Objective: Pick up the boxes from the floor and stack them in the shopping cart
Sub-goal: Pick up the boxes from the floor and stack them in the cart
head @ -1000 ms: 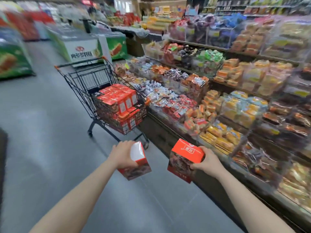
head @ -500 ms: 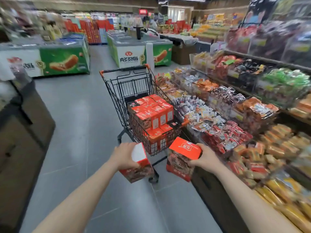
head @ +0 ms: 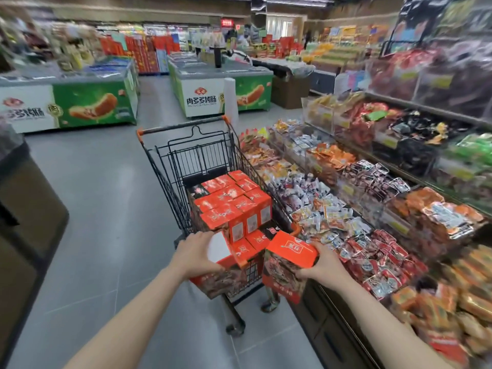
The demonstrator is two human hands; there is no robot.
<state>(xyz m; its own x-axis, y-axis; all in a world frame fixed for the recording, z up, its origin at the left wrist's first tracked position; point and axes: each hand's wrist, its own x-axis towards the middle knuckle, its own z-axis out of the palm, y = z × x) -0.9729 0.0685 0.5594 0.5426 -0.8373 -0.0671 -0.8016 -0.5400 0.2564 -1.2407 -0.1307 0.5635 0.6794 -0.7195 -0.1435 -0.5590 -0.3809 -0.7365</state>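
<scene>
Hands each hold one box: left hand point(head: 197, 255) grips box w/ white top point(head: 218, 265), right hand point(head: 323, 265) grips orange-lidded box point(head: 288, 265), both just short of cart's near end. Shopping cart point(head: 186, 145) straight ahead, orange boxes stacked point(head: 234, 206) inside. Snack shelves point(head: 372, 209) right of right hand; freezers point(head: 221, 94) beyond the cart.

The left hand point(head: 195, 255) grips an orange box point(head: 221, 270) with a white side panel, and the right hand point(head: 320, 265) grips a second orange box point(head: 288, 262) by its top edge. Both boxes are held at the near end of a black wire shopping cart point(head: 159, 166) standing on the grey floor point(head: 106, 209). Inside the cart, stacked orange boxes point(head: 231, 206) fill the near part of the basket. Snack shelves point(head: 372, 187) run along the right; green freezer chests point(head: 95, 102) stand beyond.
</scene>
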